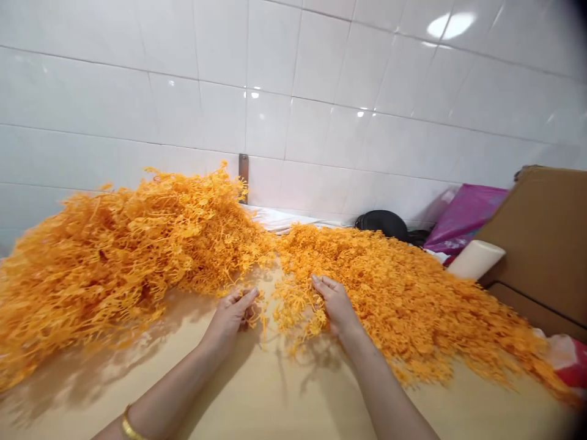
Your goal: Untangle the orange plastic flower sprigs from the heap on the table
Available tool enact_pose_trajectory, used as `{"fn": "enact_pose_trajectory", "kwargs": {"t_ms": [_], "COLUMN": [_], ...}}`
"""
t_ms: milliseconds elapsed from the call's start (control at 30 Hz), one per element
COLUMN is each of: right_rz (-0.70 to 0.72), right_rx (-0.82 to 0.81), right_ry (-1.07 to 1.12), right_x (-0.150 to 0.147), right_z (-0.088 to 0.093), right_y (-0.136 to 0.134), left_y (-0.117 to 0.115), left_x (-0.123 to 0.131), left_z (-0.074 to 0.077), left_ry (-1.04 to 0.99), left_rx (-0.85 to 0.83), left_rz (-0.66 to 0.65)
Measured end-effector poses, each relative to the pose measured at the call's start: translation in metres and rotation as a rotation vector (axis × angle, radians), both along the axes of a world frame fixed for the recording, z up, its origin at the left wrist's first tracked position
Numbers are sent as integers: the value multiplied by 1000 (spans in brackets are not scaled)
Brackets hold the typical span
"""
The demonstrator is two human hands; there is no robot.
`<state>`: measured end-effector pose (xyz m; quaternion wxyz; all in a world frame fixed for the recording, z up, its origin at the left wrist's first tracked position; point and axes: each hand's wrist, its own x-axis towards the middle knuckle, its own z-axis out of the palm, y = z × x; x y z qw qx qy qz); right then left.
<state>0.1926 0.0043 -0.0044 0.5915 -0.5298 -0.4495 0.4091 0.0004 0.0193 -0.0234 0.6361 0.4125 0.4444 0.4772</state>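
My left hand is closed with thumb against fingers, pinching a thin orange artificial flower sprig in front of the left heap. A little to the right, my right hand grips another orange artificial flower sprig, whose branching tips hang toward the left. Both hands are just above the table. On the left rises a tall loose heap of orange artificial flowers. A lower, denser pile of the same orange flowers spreads behind and beside my right hand.
A white tiled wall stands behind the table, with a metal bracket against it. At the back right are a black rounded case, a purple bag, a pale roll and a cardboard box.
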Motion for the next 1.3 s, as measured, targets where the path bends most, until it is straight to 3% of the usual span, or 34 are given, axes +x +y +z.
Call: {"fn": "enact_pose_trajectory", "kwargs": {"t_ms": [167,300,433,500,633,733,867,967,1033,1167,1233,1300], "right_rz": [-57,-73,-102,-130,-304,-385,-235,-62,53,237,218,104], "right_rx": [31,63,96,120,248,459,918,1112,1130,970,868,741], "right_ry": [5,12,-5,-38,-340,-628,-1010,-1173,-1207,-1062,-881,-701], "right_x": [4,6,6,3,-11,-27,-46,-58,-63,-64,-61,-56], "right_z": [-2,-2,-2,-2,2,4,6,5,5,4,4,4], "right_y": [1,4,5,4,-7,-19,-33,-40,-42,-43,-41,-38], "left_y": [-4,-7,-19,-30,-52,-54,-40,-32,-28,-23,-20,-17], "left_x": [-1,-18,-46,-54,-43,-22,-7,-10,-15,-25,-26,-25], "left_z": [15,32,49,61,84,87,74,64,59,51,48,46], "left_ry": [61,290,677,739,393,118,-76,-180,-238,-314,-308,-290], "left_rx": [16,34,85,122,170,70,-122,-185,-143,-71,-56,-34], "left_rz": [7,37,-120,-170,-224,-287,-215,-139,-80,-11,-17,-42]}}
